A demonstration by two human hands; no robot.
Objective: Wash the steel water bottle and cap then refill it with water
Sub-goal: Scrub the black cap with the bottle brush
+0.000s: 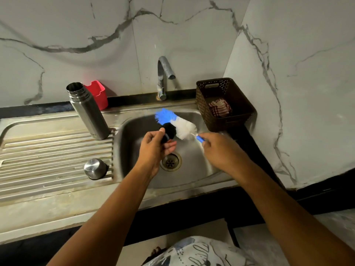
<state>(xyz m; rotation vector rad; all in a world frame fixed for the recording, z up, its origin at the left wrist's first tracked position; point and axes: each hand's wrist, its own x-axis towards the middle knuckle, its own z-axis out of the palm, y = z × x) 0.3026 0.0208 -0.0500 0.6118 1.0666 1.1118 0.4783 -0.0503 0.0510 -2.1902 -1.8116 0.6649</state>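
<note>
Firstly, at centre left of the frame, the steel bottle (87, 112) stands open and upright on the worktop's drainboard (48, 143), with its domed cap (95, 168) lying below it. It looks rigid, smooth and probably slippery when wet, so it is best held round the body. Over the sink (134, 123), the left grip (156, 148) pinches a black plug (169, 132), and the right grip (221, 148) curls round the brush (178, 123) handle.

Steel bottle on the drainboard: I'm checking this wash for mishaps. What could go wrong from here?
1. The open steel bottle stands on the ridged drainboard right beside the basin; an elbow could tip it.
2. The left hand only pinches the black stopper over that basin; the right hand's bottle brush might knock it loose.
</note>
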